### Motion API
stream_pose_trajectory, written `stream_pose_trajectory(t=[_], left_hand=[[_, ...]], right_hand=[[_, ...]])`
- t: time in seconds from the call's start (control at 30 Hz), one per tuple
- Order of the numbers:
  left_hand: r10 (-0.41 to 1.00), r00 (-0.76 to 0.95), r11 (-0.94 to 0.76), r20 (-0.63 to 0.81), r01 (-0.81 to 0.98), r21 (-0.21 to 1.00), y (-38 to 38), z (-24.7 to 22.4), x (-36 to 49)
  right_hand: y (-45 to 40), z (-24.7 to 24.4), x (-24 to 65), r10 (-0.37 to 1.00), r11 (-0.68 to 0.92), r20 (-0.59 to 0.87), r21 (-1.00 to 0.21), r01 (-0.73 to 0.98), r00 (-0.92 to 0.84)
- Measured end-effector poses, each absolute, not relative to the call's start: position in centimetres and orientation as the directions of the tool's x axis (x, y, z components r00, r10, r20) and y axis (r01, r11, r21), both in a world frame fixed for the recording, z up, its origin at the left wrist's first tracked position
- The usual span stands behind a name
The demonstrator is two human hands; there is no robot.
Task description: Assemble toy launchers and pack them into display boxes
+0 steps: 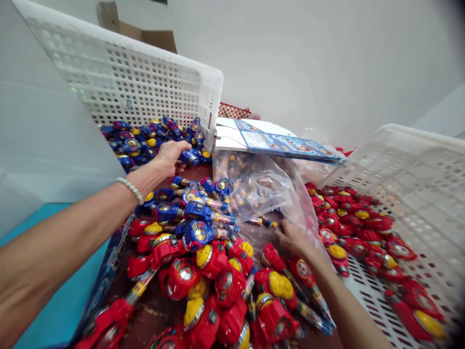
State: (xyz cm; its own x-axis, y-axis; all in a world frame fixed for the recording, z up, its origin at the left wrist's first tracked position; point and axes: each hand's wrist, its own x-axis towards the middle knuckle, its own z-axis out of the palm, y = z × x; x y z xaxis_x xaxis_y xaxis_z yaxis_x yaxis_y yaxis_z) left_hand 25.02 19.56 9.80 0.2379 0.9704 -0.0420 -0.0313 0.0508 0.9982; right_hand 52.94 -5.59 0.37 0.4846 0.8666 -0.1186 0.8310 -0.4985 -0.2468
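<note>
My left hand [171, 156], with a pale bead bracelet at the wrist, is closed on a blue plastic toy [189, 156] at the mouth of the left basket. Below it lie several blue toys [198, 234] with clear printed tubes attached, and in front of them a heap of red toys [227, 286] with yellow and silver round parts. At the opening of a clear plastic bag [261, 186], the fingers of my right hand [292, 236] close on the end of a slim dark-and-yellow tube [269, 222]. The fingertips are partly hidden.
A tipped white basket [152, 80] with blue toys stands at the left back. Another white basket [385, 291] holding red toys is at the right. Flat printed cardboard [276, 139] lies on the bag. The brown tabletop [140, 310] shows between toys.
</note>
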Motion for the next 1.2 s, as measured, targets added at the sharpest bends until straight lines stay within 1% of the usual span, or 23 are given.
stream_pose_trajectory(t=[0.07,0.13,0.2,0.23,0.27,0.33,0.43,0.63,0.77,0.93,1.0,1.1,1.2], left_hand=[[0.966,0.257,0.046,-0.024,-0.082,0.996,17.2,10.5,24.7],[0.938,0.346,0.046,0.000,-0.127,0.991,14.1,10.9,24.1],[0.877,0.480,0.077,0.010,-0.162,0.984,10.6,10.8,23.5],[0.848,0.530,0.110,-0.008,-0.162,0.981,8.9,10.6,23.2],[0.825,0.564,0.146,-0.031,-0.160,0.976,7.3,10.3,23.0],[0.791,0.608,0.212,-0.063,-0.177,0.961,4.7,9.6,22.7],[0.779,0.621,0.287,-0.087,-0.231,0.930,2.4,8.7,22.6],[0.826,0.546,0.372,-0.137,-0.346,0.862,1.5,8.6,22.7],[0.848,0.507,0.374,-0.153,-0.369,0.851,1.6,8.6,22.9],[0.852,0.501,0.387,-0.150,-0.411,0.825,1.3,7.9,23.1],[0.871,0.467,0.384,-0.153,-0.453,0.805,1.1,7.6,23.3],[0.908,0.387,0.352,-0.159,-0.502,0.790,0.5,7.6,23.6],[0.939,0.327,0.272,-0.105,-0.519,0.811,-0.1,7.7,23.8]], right_hand=[[-6.1,2.0,51.5,0.893,-0.446,-0.103,-0.316,0.837,0.437],[-6.8,4.0,49.0,0.934,-0.332,-0.038,-0.458,0.824,0.355],[-7.6,5.8,45.7,0.962,-0.126,0.107,-0.641,0.757,0.252],[-7.9,6.4,44.0,0.962,-0.022,0.179,-0.699,0.715,0.205],[-8.2,6.9,42.4,0.959,0.065,0.233,-0.731,0.680,0.159],[-8.6,7.2,39.6,0.946,0.172,0.309,-0.736,0.655,0.099],[-8.9,7.1,37.5,0.918,0.230,0.386,-0.700,0.676,0.088],[-9.4,7.0,37.1,0.879,0.264,0.470,-0.614,0.744,0.077],[-9.7,7.1,36.8,0.859,0.267,0.506,-0.574,0.774,0.078],[-9.5,6.4,36.1,0.849,0.257,0.528,-0.476,0.841,0.040],[-9.3,6.1,36.1,0.838,0.251,0.542,-0.475,0.843,0.056],[-9.2,5.8,36.2,0.831,0.273,0.552,-0.515,0.812,0.070],[-9.2,5.9,36.3,0.832,0.292,0.547,-0.573,0.766,0.091]])
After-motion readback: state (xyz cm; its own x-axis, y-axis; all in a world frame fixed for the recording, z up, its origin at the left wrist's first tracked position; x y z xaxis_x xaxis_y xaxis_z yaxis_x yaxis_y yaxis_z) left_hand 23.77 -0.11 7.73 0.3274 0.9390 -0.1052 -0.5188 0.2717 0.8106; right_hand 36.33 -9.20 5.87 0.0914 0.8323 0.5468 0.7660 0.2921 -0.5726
